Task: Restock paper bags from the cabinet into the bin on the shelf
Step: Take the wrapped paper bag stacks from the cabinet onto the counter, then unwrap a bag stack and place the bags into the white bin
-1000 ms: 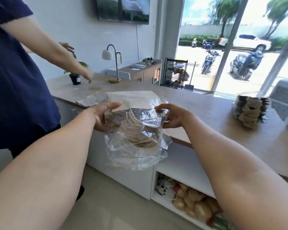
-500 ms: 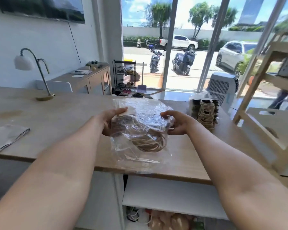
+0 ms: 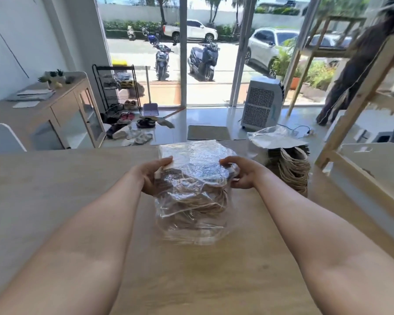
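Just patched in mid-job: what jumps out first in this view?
Dead centre, both hands, left hand and right hand, grip a plastic-wrapped pack of paper bags over the wooden counter. To its right lies a second stack of bags with rope handles, and beyond that a white bin on the wooden shelf.

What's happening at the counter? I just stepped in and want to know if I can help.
A person is holding a plastic-wrapped bundle of paper bags over the wooden counter, the left hand and right hand gripping its two sides. A second stack of paper bags sits on the counter to the right, beside the wooden shelf with its white bin. Nothing is visibly in the bin yet.
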Tool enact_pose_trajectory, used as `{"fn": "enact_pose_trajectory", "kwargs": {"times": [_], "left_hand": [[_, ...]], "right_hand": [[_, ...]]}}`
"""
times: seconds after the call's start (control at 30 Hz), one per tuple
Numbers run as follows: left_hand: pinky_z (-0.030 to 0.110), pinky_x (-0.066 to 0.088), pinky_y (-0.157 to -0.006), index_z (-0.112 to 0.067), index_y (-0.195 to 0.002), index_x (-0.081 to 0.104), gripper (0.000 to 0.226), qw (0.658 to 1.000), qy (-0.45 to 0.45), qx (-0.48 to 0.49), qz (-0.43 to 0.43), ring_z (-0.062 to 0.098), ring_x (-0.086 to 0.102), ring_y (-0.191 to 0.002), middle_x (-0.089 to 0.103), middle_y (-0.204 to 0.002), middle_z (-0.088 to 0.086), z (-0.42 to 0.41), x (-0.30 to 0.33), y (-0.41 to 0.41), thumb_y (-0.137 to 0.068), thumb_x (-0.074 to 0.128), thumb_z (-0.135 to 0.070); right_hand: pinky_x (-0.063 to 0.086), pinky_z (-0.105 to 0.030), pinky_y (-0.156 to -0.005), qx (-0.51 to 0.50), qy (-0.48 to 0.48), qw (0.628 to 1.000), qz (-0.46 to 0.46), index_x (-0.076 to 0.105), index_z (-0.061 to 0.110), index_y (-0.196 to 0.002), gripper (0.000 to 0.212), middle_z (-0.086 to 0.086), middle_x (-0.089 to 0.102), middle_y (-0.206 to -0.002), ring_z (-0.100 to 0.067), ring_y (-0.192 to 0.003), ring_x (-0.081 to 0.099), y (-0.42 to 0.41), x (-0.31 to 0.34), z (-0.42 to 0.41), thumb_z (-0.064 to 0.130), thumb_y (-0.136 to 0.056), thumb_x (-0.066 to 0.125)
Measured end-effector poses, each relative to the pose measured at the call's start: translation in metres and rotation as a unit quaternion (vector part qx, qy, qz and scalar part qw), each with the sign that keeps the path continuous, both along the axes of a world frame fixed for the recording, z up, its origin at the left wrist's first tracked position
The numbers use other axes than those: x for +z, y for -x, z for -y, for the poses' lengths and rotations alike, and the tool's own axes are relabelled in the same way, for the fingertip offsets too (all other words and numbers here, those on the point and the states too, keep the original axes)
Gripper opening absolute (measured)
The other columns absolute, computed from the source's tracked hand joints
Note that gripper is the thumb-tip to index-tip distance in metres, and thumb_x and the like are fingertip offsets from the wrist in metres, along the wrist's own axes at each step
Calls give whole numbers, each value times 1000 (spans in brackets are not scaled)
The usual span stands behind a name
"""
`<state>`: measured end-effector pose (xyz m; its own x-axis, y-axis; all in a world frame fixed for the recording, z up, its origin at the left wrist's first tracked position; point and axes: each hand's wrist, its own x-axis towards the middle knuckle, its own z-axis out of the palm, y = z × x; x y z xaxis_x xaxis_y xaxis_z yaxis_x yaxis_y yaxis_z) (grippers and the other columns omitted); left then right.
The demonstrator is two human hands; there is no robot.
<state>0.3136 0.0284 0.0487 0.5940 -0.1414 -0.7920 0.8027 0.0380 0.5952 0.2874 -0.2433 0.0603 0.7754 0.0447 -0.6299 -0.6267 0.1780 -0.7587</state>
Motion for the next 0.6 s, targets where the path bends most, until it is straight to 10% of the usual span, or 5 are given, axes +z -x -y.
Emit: {"fn": "enact_pose_trajectory", "kwargs": {"times": [0.17,0.3,0.43,0.6], "left_hand": [[37,58,-61,-15,-129,54,75,997,-39,-50,32,24,65,-77,64,-94,9,11,-3,-24,-66,82,-45],[32,55,-83,-17,-141,43,88,995,-75,-36,57,9,58,-115,56,-94,8,14,-17,-39,-69,79,-51],[23,52,-45,-9,-94,52,46,985,-134,-70,88,14,59,-47,55,-82,7,17,-25,-43,-77,75,-46],[32,51,-74,-10,-121,49,66,969,-192,-83,129,21,58,-79,58,-102,10,17,-27,-48,-77,71,-53]], "right_hand": [[38,-15,-35,-7,20,1000,-16,59,15,-78,10,0,49,-69,-10,-33,45,-20,-17,-2,19,-85,64],[40,-17,-37,-5,49,999,-19,59,17,-74,13,1,56,-59,-11,-38,51,-27,-29,-2,24,-82,67],[41,-25,-61,-13,97,995,-21,66,22,-79,19,-2,56,-78,-18,-62,50,-31,-44,0,34,-66,74],[40,-28,-62,-4,126,992,3,66,23,-81,28,-3,54,-85,-17,-69,49,-29,-44,-3,41,-62,75]]}}
